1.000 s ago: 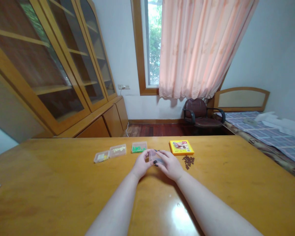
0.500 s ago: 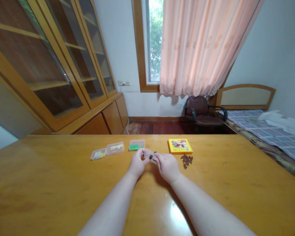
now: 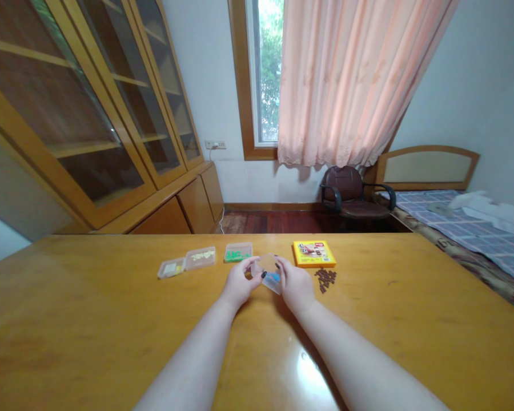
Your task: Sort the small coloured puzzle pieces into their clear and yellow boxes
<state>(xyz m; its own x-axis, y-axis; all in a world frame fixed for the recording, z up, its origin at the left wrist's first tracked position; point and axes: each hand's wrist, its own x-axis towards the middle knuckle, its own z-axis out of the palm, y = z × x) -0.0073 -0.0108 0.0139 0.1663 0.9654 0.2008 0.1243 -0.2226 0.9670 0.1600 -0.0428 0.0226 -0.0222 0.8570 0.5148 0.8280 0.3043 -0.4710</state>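
Between both hands is a small clear plastic box (image 3: 270, 283) with bright blue pieces (image 3: 274, 276) showing inside it. My left hand (image 3: 240, 283) grips its left end, thumb at the near edge. My right hand (image 3: 297, 285) is closed at its right side, with the fingers over the upper part. A see-through panel, apparently the lid, is tilted up at the far side; how far it is attached I cannot tell. Just beyond my left hand sits a clear box of green pieces (image 3: 237, 254). To the right of my right hand lies a pile of small brown pieces (image 3: 326, 279).
A yellow box (image 3: 314, 254) with a printed picture lies behind the brown pile. On the left are a clear box with pale pieces (image 3: 200, 258) and a smaller clear container (image 3: 171, 268). All stand on the wooden table (image 3: 111, 337). Past its far edge is a chair (image 3: 351, 194).
The clear box has tilted and come more into view, showing its blue contents and a raised panel. My right hand has shifted slightly to the right.
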